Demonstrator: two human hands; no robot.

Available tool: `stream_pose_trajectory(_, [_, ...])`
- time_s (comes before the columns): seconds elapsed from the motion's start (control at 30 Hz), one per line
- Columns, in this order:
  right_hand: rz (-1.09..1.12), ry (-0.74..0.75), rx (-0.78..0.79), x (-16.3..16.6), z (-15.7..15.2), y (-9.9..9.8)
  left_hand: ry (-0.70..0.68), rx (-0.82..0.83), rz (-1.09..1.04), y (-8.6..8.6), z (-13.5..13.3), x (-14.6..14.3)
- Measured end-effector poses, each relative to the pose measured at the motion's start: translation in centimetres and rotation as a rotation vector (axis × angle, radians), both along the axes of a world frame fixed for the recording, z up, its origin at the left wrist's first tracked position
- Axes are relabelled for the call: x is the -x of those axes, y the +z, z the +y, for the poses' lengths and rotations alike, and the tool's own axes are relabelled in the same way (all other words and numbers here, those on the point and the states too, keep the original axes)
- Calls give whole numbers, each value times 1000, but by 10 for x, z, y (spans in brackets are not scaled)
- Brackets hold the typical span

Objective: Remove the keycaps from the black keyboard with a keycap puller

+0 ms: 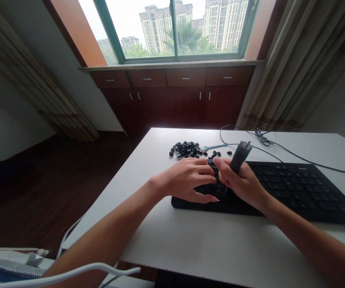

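Black keyboard [295,188] lay on the white table [190,240], left end under both hands. Left hand [190,180] rested palm down on the keys, fingers spread flat, gripping nothing. Right hand [241,184], touching the left one's fingertips, was clenched around a dark keycap puller [240,156], held upright with its pronged top pointing away. Beyond the left hand, well clear of the knuckles, sat a heap of loose keycaps [187,149]; just past it, a small blue brush [216,147]. Cable [280,148] trailed beyond the right hand.
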State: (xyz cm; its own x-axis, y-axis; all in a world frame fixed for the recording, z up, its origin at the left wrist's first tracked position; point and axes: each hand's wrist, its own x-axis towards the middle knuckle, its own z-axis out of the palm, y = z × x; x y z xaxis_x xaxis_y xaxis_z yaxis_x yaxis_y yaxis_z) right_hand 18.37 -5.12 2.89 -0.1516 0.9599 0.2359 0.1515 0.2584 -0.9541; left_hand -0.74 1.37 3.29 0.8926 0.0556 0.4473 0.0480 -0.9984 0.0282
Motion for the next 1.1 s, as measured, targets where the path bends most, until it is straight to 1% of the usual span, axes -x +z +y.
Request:
stream_pose_trajectory(0.2, [-27, -106, -5, -1, 3, -3, -1, -33, -25, -2, -2, -1])
stream_pose_trajectory(0.5, [-85, -112, 45, 1, 2, -6, -19, -48, -54, -3, -3, -2])
stream_pose_trajectory(0.77, [-224, -189, -40, 9, 8, -9, -42, -24, -65, -4, -2, -3])
stream_pose_trajectory(0.83, [-240, -162, -56, 9, 9, -10, -42, -31, -66, -4, -1, -2])
stream_pose_trajectory(0.9, [-224, -93, -58, 8, 11, -10, -32, -47, -87, -4, -1, -1])
stream_pose_trajectory(1.0, [-135, 12, -54, 3, 12, -10, -23, -68, -144, -3, -2, -1])
stream_pose_trajectory(1.1, [-66, 57, -53, -1, 13, -10, -51, -69, -167, -2, -5, 0])
